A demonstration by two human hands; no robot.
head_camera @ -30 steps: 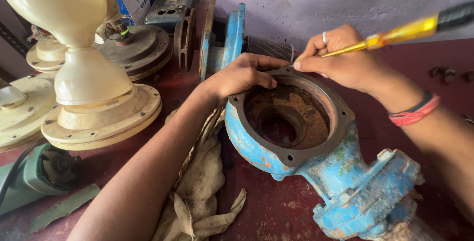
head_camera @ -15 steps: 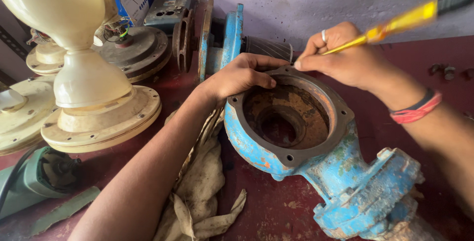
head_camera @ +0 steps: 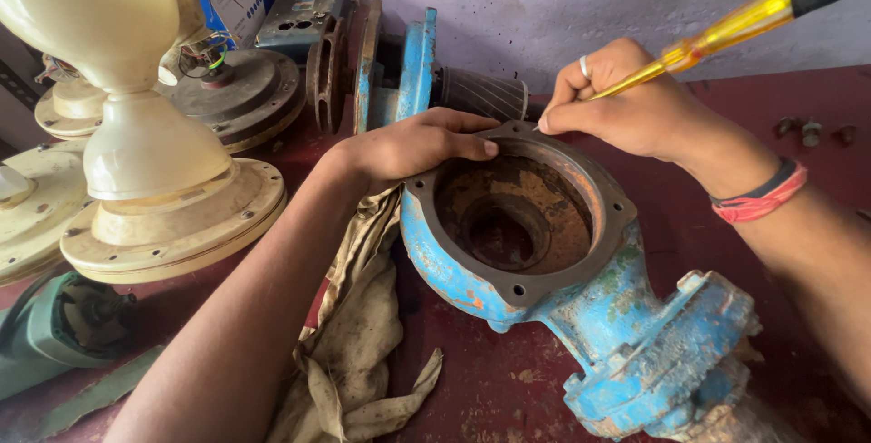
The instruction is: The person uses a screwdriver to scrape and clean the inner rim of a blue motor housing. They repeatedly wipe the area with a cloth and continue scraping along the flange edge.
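**Screwdriver tip at the far rim of the pump housing**

While my left hand (head_camera: 413, 145) is lying on the near-left rim of the blue pump housing (head_camera: 508, 252), my right hand (head_camera: 635, 103) is working at the far rim, just across the opening. Left fingers are pressed together and laid flat along the flange, thumb tucked under, gripping nothing, only bracing. Right fingers are pinching the shaft of the yellow-handled screwdriver (head_camera: 726, 30) pen-fashion, close to its tip.

Housing is lying on the dark red bench (head_camera: 508, 388), round mouth facing up toward me, rusty inside. Its long axis is running from the mouth, between my hands, down to the lower right where the flanged neck (head_camera: 671, 361) is pointing away.

Screwdriver is slanting up and to the right from my fingers; the tip itself is hidden behind them, so I cannot tell exactly where on the rim it is touching. Right hand is plainly the nearer one to that spot.

Dirty rag (head_camera: 354, 343) is lying under my left forearm, just beside the housing. Cream fan motor covers (head_camera: 145, 189) are standing well to the left. Second blue casting (head_camera: 413, 71) is standing behind, against the wall.
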